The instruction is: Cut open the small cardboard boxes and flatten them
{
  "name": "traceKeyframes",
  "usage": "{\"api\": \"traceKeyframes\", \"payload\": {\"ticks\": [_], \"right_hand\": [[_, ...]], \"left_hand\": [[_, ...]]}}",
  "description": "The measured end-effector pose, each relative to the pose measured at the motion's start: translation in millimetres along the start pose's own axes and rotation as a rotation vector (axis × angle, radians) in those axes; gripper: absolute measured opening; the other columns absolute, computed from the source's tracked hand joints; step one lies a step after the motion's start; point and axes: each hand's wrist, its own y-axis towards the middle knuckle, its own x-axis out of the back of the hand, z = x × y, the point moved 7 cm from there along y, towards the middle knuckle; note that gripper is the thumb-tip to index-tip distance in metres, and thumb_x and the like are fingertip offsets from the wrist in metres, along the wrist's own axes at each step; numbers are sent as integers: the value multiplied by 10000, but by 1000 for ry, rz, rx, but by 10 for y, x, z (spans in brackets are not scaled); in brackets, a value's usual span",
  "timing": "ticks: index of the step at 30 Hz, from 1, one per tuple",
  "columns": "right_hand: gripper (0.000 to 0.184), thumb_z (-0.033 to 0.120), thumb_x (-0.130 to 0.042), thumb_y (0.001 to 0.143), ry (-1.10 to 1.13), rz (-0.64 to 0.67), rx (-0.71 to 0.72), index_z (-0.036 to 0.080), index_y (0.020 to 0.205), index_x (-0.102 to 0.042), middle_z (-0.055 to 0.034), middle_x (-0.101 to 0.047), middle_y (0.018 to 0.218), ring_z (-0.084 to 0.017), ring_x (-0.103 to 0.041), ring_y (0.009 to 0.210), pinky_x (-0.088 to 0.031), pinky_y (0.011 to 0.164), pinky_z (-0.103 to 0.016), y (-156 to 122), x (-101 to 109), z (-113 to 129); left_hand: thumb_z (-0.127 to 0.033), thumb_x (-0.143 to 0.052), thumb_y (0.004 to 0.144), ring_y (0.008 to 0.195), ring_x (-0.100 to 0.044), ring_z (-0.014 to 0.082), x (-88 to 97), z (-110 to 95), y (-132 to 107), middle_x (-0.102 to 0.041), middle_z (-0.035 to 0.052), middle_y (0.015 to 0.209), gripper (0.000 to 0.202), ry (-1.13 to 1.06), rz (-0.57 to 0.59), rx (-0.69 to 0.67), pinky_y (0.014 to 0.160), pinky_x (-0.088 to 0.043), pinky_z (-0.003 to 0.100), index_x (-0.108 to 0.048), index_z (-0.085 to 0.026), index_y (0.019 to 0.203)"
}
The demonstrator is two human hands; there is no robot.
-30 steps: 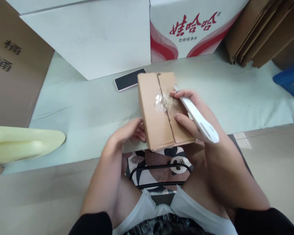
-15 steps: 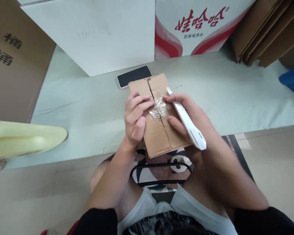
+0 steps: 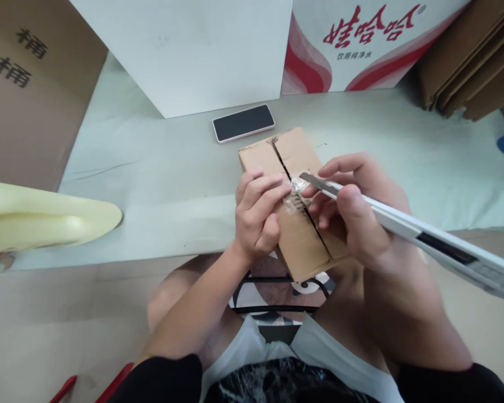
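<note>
Two hands meet on a small brown cardboard box (image 3: 297,154), lying at the pale green table (image 3: 151,184) edge beneath them. The left hand (image 3: 258,215) curls its fingers onto a crinkled patch of clear tape (image 3: 294,193) at the flap seam, perhaps pinching it. The right hand (image 3: 357,218) is clenched round a long white utility knife (image 3: 403,224), blade tip on the tape just beside the left fingertips. Should the blade skid on slick tape, it could nick those fingers.

The left hand (image 3: 257,217) curls in a loose fist, fingertips pressing down. The right hand (image 3: 357,221), just beside it, is closed in a tight grip, thumb on top. Both forearms are bare.
</note>
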Motion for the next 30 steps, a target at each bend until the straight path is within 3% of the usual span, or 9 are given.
{"api": "traceKeyframes", "payload": {"ticks": [4,7,10,14,23,30], "right_hand": [[139,388,-657,1003,-175,-1,34,281,1090,-671,5,-745,855,-132,-636,613,-492,508,-267,21,1,19],[120,250,-705,918,-246,-19,57,270,1009,-630,47,-676,705,-106,-532,507,-395,469,-256,12,-2,74],[141,273,-717,894,-291,-75,28,263,896,-576,65,-593,628,-95,-454,476,-343,448,-251,-12,33,83],[136,328,-705,912,-245,-66,-22,265,920,-586,67,-574,633,-97,-474,494,-348,444,-242,-15,44,48],[134,177,-685,856,-98,-70,-63,253,902,-585,60,-572,612,-102,-484,489,-332,435,-232,15,55,35],[120,151,-716,850,78,-71,-69,232,858,-627,32,-696,649,-74,-540,475,-414,441,-168,16,77,58]], "left_hand": [[-401,-348,1053,1337,-581,316,18,19,1,-716,104,1298,458,28,39,19,1215,-430,536,-713,-227,1268],[-436,-326,1043,1317,-587,323,10,21,7,-729,108,1251,490,45,31,25,1187,-453,534,-728,-224,1227],[-420,-334,1033,1308,-587,323,3,14,4,-736,112,1231,481,29,4,20,1182,-452,523,-733,-214,1204],[-393,-344,1025,1323,-581,318,-1,7,-6,-735,110,1253,470,34,13,18,1191,-451,517,-729,-211,1223],[-410,-318,1009,1304,-604,317,-49,50,-36,-745,104,1244,508,25,7,23,1197,-428,528,-735,-234,1240],[-385,-432,983,1279,-637,302,31,12,52,-769,92,1212,386,-7,2,42,1162,-495,523,-724,-225,1177]]}}
